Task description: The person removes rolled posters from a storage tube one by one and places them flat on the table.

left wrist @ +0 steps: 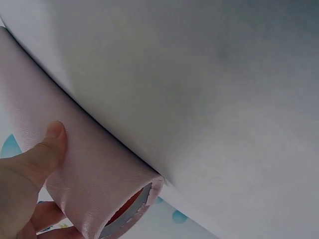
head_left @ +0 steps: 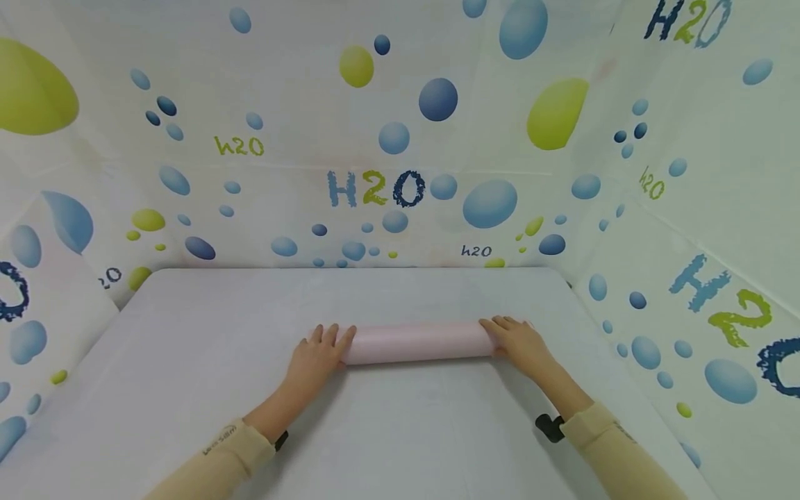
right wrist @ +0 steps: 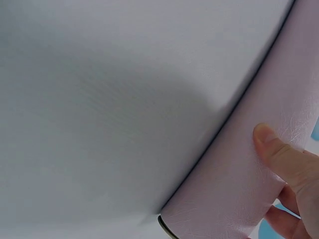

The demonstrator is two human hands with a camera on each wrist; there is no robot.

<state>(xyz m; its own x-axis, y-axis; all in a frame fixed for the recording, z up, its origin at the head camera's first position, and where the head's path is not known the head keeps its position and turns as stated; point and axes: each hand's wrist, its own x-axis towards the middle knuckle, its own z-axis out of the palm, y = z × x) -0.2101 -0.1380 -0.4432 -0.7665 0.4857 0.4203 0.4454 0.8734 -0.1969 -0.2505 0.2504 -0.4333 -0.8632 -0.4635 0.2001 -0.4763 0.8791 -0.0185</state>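
Note:
A pink leather-look roll (head_left: 419, 344) lies crosswise on the white table, seemingly a rolled-up mat. Near its left end my left hand (head_left: 317, 355) grips it, fingers over the far side and thumb (left wrist: 52, 142) along the near side. My right hand (head_left: 523, 347) holds the other end the same way, its thumb (right wrist: 274, 147) pressed on the smooth pink surface. In the left wrist view the roll's open end (left wrist: 134, 211) shows a hollow core with a greyish layer and some red inside. Faint creases mark the pink skin near both hands.
The white table top (head_left: 400, 430) spreads around the roll. Behind it and at both sides hang white sheets (head_left: 300, 90) printed with blue and green drops and "H2O" lettering. Dark wrist devices (head_left: 550, 428) show at the beige cuffs.

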